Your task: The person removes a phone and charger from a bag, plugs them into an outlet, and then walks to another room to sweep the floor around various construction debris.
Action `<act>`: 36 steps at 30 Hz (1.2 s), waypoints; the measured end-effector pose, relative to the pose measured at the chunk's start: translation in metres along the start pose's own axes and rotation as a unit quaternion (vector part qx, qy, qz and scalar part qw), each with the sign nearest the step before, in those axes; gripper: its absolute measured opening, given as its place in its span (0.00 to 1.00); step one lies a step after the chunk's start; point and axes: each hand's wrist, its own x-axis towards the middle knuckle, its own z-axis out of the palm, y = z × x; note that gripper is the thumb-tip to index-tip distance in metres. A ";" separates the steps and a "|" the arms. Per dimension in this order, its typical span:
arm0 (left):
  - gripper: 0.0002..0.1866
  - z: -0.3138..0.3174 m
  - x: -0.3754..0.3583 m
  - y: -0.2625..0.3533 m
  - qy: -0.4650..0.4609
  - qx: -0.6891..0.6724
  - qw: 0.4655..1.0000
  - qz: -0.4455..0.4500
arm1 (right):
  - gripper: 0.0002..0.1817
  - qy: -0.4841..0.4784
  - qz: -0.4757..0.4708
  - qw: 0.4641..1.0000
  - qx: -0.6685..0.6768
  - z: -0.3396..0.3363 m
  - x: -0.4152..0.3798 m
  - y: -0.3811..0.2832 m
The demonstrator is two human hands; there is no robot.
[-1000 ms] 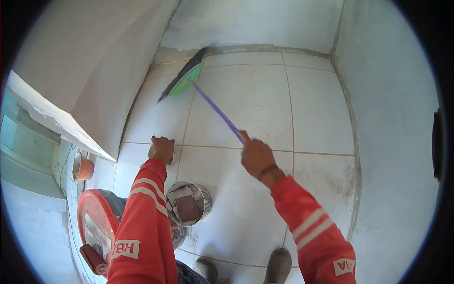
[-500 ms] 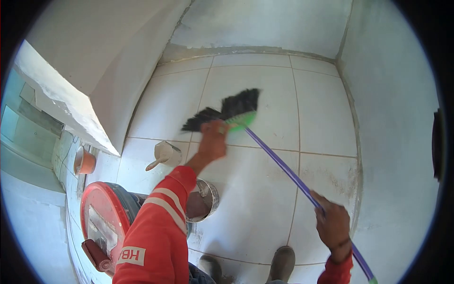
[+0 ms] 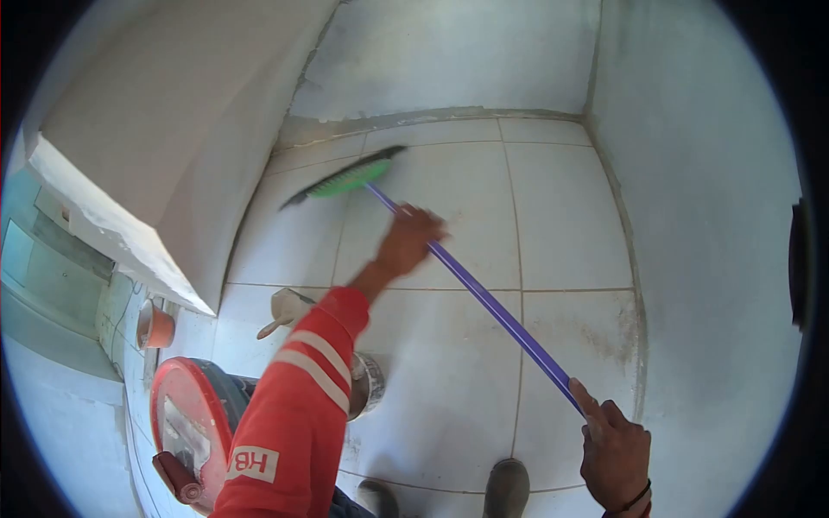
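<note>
A broom with a purple handle (image 3: 501, 313), a green head (image 3: 352, 178) and dark bristles slants across the tiled floor. Its head is at the upper left, near the base of the white wall block. My left hand (image 3: 404, 246), in a red sleeve with pale stripes, is closed round the handle a short way below the head. At the lower right my right hand (image 3: 615, 453) grips the handle farther down, thumb or finger lying along it. The handle's end is hidden by that hand.
A red-lidded bucket (image 3: 173, 388) with a paint roller (image 3: 177, 477) on top stands at left. Beyond are a small container (image 3: 289, 304) with a brush and an orange bucket (image 3: 157, 326). My sleeve partly covers another bucket (image 3: 373, 388). Walls enclose the floor; my boots (image 3: 507, 488) show below.
The broom head has swung away from me and to the left, turning its green side up. My left hand has gone from beside the bristles to the handle; my right hand still grips it.
</note>
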 end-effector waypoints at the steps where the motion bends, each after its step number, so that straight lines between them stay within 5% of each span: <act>1: 0.07 0.004 -0.001 -0.025 0.065 0.063 0.995 -0.038 | 0.39 0.005 0.000 1.000 -0.006 -0.007 0.005 0.005; 2: 0.09 0.009 0.004 -0.045 0.075 0.161 0.980 -0.090 | 0.40 0.010 -0.027 0.999 0.015 -0.010 0.014 0.006; 7: 0.08 0.016 0.040 -0.070 0.137 0.037 0.965 -0.223 | 0.37 0.130 -0.115 0.982 0.078 0.016 0.096 -0.014; 10: 0.10 0.051 0.042 -0.079 0.162 -0.014 0.963 -0.214 | 0.24 0.214 -0.178 0.914 0.296 0.012 0.118 -0.024; 13: 0.14 0.070 0.048 -0.043 0.219 -0.103 0.946 -0.215 | 0.17 0.275 -0.259 0.879 0.289 0.010 0.101 0.008; 16: 0.17 0.074 0.062 0.041 0.296 -0.147 0.937 -0.114 | 0.09 0.470 -0.186 0.800 0.323 0.036 0.055 0.058; 19: 0.18 0.042 0.072 0.145 0.259 -0.179 0.942 -0.115 | 0.24 0.604 -0.105 0.639 0.465 0.000 0.022 0.060; 21: 0.18 0.017 0.071 0.173 0.252 -0.191 0.942 -0.113 | 0.19 0.732 0.068 0.356 0.577 -0.050 0.002 0.041; 23: 0.18 0.002 0.085 0.181 0.245 -0.212 0.941 -0.101 | 0.24 0.359 -0.371 0.516 0.684 -0.069 -0.017 0.065; 25: 0.17 -0.020 0.098 0.151 0.323 -0.212 0.920 -0.061 | 0.27 0.375 -0.374 0.497 0.687 -0.068 -0.001 0.040; 30: 0.18 0.002 0.111 0.032 0.331 -0.015 0.941 -0.070 | 0.23 0.341 -0.281 0.690 0.573 0.011 0.080 -0.007; 32: 0.18 0.026 0.097 0.004 0.197 -0.030 0.976 -0.085 | 0.23 0.332 -0.262 0.725 0.544 0.016 0.097 -0.018; 34: 0.17 0.048 0.088 0.012 0.225 -0.091 0.965 -0.100 | 0.21 0.314 -0.352 0.678 0.564 0.017 0.106 -0.026; 36: 0.15 0.052 0.085 0.055 0.314 -0.173 0.927 -0.112 | 0.19 0.376 -0.329 0.631 0.593 -0.006 0.075 -0.011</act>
